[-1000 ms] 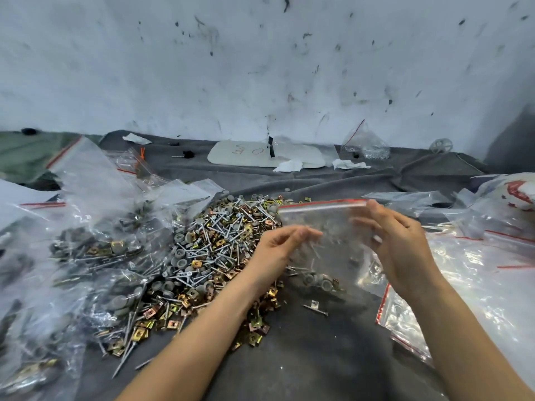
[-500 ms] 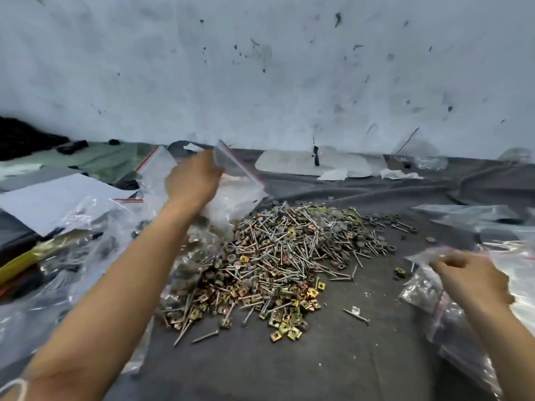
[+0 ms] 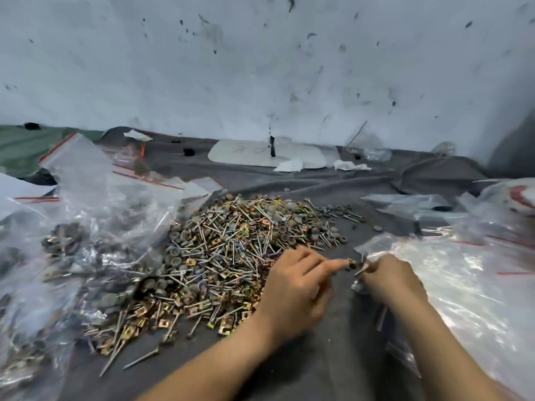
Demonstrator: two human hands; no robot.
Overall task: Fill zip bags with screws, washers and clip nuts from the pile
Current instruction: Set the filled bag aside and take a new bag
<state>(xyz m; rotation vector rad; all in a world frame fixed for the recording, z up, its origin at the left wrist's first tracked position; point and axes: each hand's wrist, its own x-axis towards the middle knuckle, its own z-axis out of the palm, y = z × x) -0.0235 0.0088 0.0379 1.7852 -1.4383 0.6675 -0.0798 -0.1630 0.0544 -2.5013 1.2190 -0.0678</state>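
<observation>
Beside the pile (image 3: 231,256) on the tabletop (image 3: 333,357), the left hand (image 3: 295,287) stretches one finger to a clip nut (image 3: 352,263); I cannot tell if it pinches it. The right hand (image 3: 389,280) pinches a screw (image 3: 362,270) beside the bags (image 3: 469,285).

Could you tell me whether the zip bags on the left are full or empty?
Filled: grey washers and brassy clip nuts show through the clear zip bags beside the pile.

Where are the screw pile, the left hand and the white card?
screw pile (image 3: 225,250): head view, heap's middle.
left hand (image 3: 292,287): head view, back of hand.
white card (image 3: 240,153): head view, left half.
</observation>
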